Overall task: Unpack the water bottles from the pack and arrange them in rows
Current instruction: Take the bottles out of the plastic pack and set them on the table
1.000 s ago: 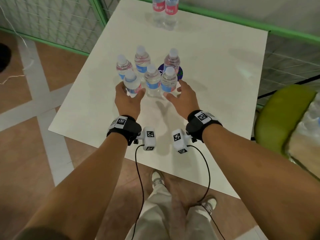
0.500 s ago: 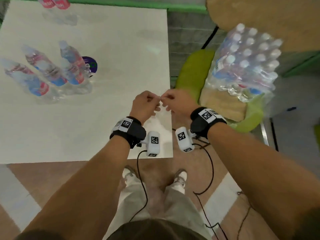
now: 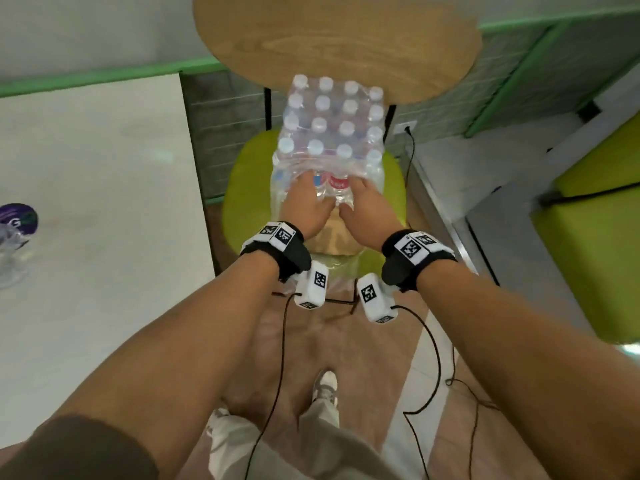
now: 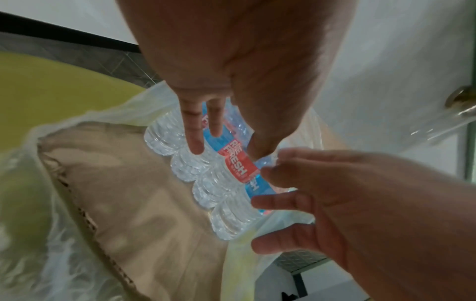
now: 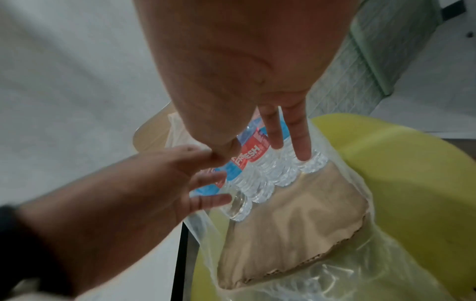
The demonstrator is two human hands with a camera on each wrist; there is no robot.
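A shrink-wrapped pack of water bottles [image 3: 332, 126] stands on a brown cardboard tray [image 3: 332, 237] on a green chair [image 3: 242, 188]; the wrap is torn open at the near end. Both hands reach into that opening. My left hand [image 3: 306, 199] lays straight fingers [image 4: 193, 132] over the front-row bottles [image 4: 234, 163], thumb beside a red-and-blue label. My right hand [image 3: 363, 199] does likewise, its fingers [image 5: 296, 142] straight on the clear ribbed bottles [image 5: 270, 173]. Neither hand is seen closed round a bottle. Blurred bottles [image 3: 10, 244] stand on the white table at the far left.
The white table [image 3: 104, 202] lies to the left of the chair. A round wooden tabletop [image 3: 332, 39] overhangs the far end of the pack. Another green seat [image 3: 595, 237] is at the right. Wrist-camera cables [image 3: 433, 341] hang over the floor by my feet.
My view has swung right, from the bottles on the white table to the chair. Both hands left the table, met in mid-air, and now reach into the pack's open end.
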